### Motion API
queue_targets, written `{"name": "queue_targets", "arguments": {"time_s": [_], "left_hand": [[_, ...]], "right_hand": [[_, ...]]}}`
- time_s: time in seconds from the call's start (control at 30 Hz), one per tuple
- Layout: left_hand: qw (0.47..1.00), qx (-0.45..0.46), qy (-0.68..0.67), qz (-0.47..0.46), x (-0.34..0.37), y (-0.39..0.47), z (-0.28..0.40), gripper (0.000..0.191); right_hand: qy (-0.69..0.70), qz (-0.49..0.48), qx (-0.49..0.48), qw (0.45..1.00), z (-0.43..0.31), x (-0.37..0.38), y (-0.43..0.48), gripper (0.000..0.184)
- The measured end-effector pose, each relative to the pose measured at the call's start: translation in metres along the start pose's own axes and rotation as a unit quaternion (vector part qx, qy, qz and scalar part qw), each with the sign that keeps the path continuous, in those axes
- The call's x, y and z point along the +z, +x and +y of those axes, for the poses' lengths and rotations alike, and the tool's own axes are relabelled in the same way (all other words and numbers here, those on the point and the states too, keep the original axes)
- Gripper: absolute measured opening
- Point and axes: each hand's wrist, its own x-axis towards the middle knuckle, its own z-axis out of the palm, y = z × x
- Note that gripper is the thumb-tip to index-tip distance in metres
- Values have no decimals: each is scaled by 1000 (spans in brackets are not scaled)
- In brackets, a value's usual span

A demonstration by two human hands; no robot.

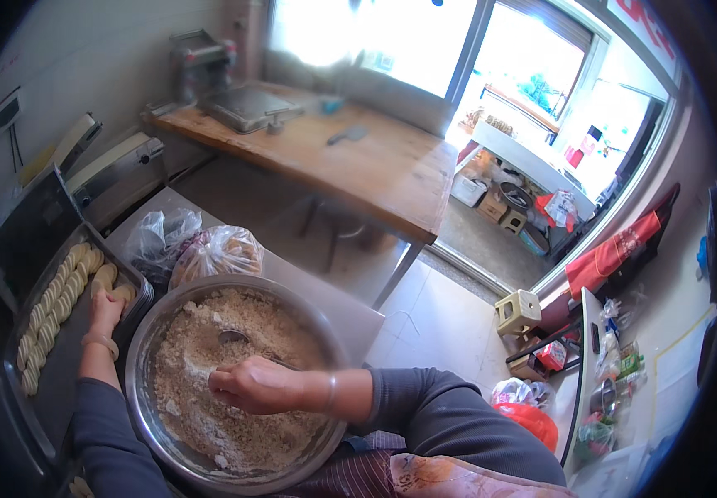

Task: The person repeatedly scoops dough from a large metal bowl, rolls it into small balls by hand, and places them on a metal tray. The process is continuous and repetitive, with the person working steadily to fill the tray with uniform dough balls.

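Observation:
My left hand (pixel 107 310) reaches into a dark baking tray (pixel 65 398), its fingers on pale rounded dough pieces (pixel 104 275) near the tray's right wall. Beside them, two rows of twisted dough (pixel 59 305) lie along the tray. My right hand (pixel 252 384) is above a large steel bowl (pixel 136 386) of crumbly, floury mixture (pixel 240 436). Its fingers are curled downward, and what they may hold is hidden. Just beyond that hand, a metal spoon (pixel 232 337) rests in the mixture, its handle partly behind my wrist.
Tied clear plastic bags (pixel 221 252) stand against the bowl's far side. Ahead is a wooden table (pixel 383 162) bearing a scale (pixel 249 107) and a scraper (pixel 347 134). A plastic stool (pixel 518 312) and a red bag (pixel 529 423) are on the right, by a cluttered shelf (pixel 582 348).

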Motion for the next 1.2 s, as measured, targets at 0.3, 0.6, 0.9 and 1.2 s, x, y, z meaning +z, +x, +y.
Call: {"name": "queue_targets", "arguments": {"time_s": [0.3,0.6,0.9,1.2], "left_hand": [[992,48,-120,10,-8,-20,34,68],[998,-3,63,1,0,-3,10,43],[999,36,-8,17,-21,-21,33,43],[990,-100,-95,18,-14,8,-33,30]], "right_hand": [[-6,-51,32,998,5,-2,3,10],[-22,-32,8,999,-5,-5,7,10],[-22,-54,7,998,-4,-10,7,8],[-21,-50,17,998,-3,-11,6,8]]}}
